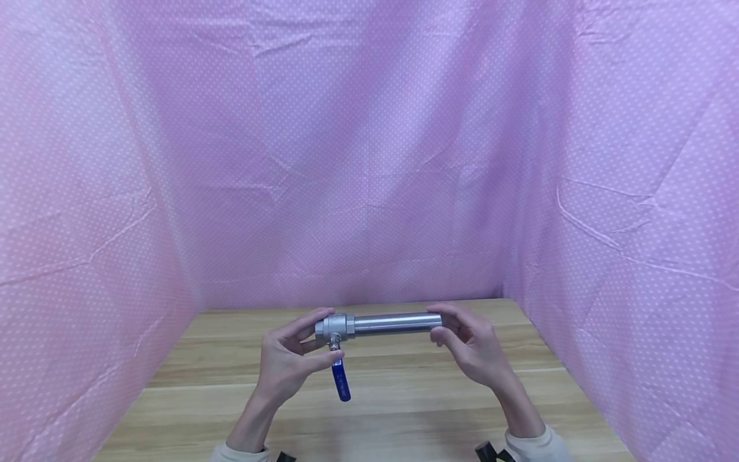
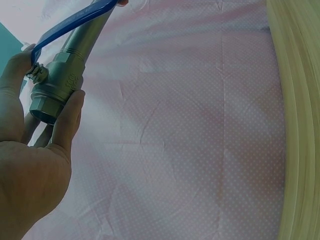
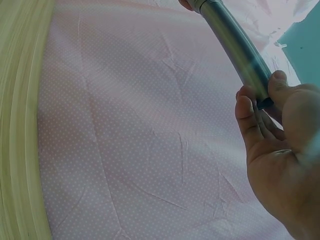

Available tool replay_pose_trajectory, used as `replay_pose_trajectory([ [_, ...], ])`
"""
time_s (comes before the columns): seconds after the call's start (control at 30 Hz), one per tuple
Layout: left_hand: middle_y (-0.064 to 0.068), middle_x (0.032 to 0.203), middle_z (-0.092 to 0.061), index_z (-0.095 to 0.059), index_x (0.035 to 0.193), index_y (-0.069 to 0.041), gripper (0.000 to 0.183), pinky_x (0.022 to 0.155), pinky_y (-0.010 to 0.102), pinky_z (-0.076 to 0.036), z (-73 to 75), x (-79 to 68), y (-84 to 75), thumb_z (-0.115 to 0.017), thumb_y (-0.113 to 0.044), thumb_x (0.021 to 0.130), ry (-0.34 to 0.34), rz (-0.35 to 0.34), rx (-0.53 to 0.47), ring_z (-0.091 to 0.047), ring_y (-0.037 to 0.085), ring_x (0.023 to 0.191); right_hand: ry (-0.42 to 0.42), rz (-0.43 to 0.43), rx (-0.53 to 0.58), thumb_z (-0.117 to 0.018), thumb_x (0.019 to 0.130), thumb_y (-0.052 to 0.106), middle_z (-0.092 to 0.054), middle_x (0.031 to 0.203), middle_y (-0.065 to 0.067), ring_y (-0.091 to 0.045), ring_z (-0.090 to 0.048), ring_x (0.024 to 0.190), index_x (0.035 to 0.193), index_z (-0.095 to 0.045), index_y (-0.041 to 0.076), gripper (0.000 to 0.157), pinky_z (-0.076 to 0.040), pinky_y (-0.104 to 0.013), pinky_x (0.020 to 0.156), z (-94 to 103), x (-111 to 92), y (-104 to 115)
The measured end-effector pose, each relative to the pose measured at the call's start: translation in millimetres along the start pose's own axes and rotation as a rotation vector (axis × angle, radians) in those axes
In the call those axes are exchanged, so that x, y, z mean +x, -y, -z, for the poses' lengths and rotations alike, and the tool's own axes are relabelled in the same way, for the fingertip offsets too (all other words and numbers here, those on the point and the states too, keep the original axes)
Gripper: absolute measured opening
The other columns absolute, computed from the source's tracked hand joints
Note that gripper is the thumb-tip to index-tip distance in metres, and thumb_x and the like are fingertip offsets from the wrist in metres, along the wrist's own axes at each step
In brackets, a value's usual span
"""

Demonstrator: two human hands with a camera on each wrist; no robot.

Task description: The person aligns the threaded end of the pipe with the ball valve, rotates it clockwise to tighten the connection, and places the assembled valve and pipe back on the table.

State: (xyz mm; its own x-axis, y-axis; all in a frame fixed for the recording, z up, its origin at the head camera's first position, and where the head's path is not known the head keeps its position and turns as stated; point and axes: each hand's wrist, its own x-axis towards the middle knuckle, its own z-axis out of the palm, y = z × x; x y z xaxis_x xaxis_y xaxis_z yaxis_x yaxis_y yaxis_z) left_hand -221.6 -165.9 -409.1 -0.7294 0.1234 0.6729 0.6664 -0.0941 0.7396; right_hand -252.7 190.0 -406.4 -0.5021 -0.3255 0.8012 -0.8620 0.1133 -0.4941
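A silver ball valve (image 1: pixel 333 327) with a blue lever handle (image 1: pixel 341 380) is joined to a straight metal pipe (image 1: pixel 395 323), held level above the table. My left hand (image 1: pixel 287 359) grips the valve body, its thumb lying at the base of the lever. In the left wrist view the valve's open threaded end (image 2: pixel 44 111) faces the palm, with fingers around it. At the other end, my right hand (image 1: pixel 475 346) pinches the pipe's tip between thumb and fingers. The right wrist view shows the pipe (image 3: pixel 240 50) running up from those fingertips.
Below the hands lies a wooden tabletop (image 1: pixel 381 410). Pink dotted cloth (image 1: pixel 369 160) hangs behind it and along both sides. Black pieces (image 1: pixel 487 451) show near the cuffs at the bottom edge.
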Motion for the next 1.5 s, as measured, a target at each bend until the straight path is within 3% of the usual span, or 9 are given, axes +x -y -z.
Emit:
replay_pose_trajectory([
  [0.23, -0.007, 0.138, -0.082, -0.068, 0.138, 0.018, 0.070, 0.103, 0.038, -0.072, 0.6, 0.4, 0.8, -0.089, 0.026, 0.072, -0.005, -0.005, -0.001, -0.080, 0.009, 0.124, -0.010, 0.020, -0.007, -0.072, 0.089, -0.028, -0.073, 0.087, -0.009, -0.021, -0.067, 0.069, 0.135, -0.068, -0.013, 0.048, -0.060, -0.019, 0.053, -0.9, 1.2, -1.1],
  [0.37, -0.009, 0.138, -0.082, -0.068, 0.138, 0.017, 0.070, 0.103, 0.038, -0.072, 0.1, 0.7, -0.7, -0.090, 0.025, 0.072, -0.012, 0.006, 0.004, -0.080, 0.008, 0.124, -0.016, 0.018, 0.037, -0.075, 0.086, -0.030, -0.072, 0.100, -0.012, -0.009, -0.068, 0.075, 0.136, -0.067, -0.013, 0.053, -0.060, -0.018, 0.054, -1.8, 2.0, 0.4],
  [0.47, -0.009, 0.137, -0.082, -0.069, 0.138, 0.017, 0.070, 0.103, 0.038, -0.072, 0.2, 0.9, -0.6, -0.090, 0.025, 0.072, -0.012, 0.005, 0.008, -0.080, 0.008, 0.123, -0.011, 0.034, 0.101, -0.074, 0.083, -0.034, -0.073, 0.115, -0.016, -0.001, -0.074, 0.094, 0.136, -0.065, -0.016, 0.057, -0.066, -0.015, 0.067, -2.6, 2.7, 0.6],
  [0.57, -0.007, 0.137, -0.082, -0.069, 0.138, 0.017, 0.070, 0.103, 0.038, -0.072, 0.6, 1.0, 0.4, -0.090, 0.025, 0.072, -0.010, -0.003, 0.007, -0.080, 0.008, 0.123, -0.007, 0.069, 0.161, -0.071, 0.081, -0.039, -0.072, 0.126, -0.019, -0.005, -0.078, 0.110, 0.136, -0.063, -0.018, 0.059, -0.070, -0.015, 0.084, -3.4, 3.7, -0.8],
  [0.67, -0.007, 0.138, -0.082, -0.069, 0.138, 0.017, 0.069, 0.102, 0.038, -0.072, 0.8, 0.6, 0.9, -0.090, 0.026, 0.072, -0.006, -0.007, 0.008, -0.080, 0.009, 0.124, -0.002, 0.106, 0.185, -0.070, 0.079, -0.041, -0.071, 0.129, -0.020, -0.009, -0.078, 0.113, 0.135, -0.063, -0.019, 0.060, -0.071, -0.018, 0.096, -4.1, 4.4, -2.6],
  [0.87, -0.010, 0.138, -0.082, -0.069, 0.138, 0.017, 0.070, 0.103, 0.038, -0.072, 0.1, -0.4, -0.6, -0.090, 0.025, 0.072, -0.011, 0.017, 0.015, -0.080, 0.008, 0.124, 0.004, 0.141, 0.184, -0.070, 0.078, -0.041, -0.070, 0.128, -0.023, -0.010, -0.076, 0.111, 0.134, -0.064, -0.019, 0.060, -0.070, -0.017, 0.096, -4.9, 4.2, -4.2],
  [1.1, -0.007, 0.138, -0.082, -0.070, 0.138, 0.017, 0.069, 0.102, 0.037, -0.072, 0.1, -0.2, 0.8, -0.090, 0.026, 0.072, -0.008, -0.011, 0.023, -0.080, 0.008, 0.124, 0.001, 0.130, 0.164, -0.071, 0.079, -0.039, -0.069, 0.126, -0.025, -0.009, -0.075, 0.110, 0.134, -0.065, -0.017, 0.059, -0.070, -0.016, 0.094, -4.8, 4.1, -4.0],
  [1.5, -0.012, 0.139, -0.080, -0.068, 0.139, 0.018, 0.070, 0.104, 0.039, -0.072, -1.0, -0.3, -3.2, -0.090, 0.024, 0.072, -0.006, 0.019, 0.011, -0.079, 0.008, 0.126, -0.011, 0.020, 0.078, -0.070, 0.089, -0.031, -0.072, 0.114, -0.021, 0.000, -0.072, 0.101, 0.135, -0.068, -0.011, 0.050, -0.068, -0.014, 0.079, -2.8, 1.1, 1.5],
])
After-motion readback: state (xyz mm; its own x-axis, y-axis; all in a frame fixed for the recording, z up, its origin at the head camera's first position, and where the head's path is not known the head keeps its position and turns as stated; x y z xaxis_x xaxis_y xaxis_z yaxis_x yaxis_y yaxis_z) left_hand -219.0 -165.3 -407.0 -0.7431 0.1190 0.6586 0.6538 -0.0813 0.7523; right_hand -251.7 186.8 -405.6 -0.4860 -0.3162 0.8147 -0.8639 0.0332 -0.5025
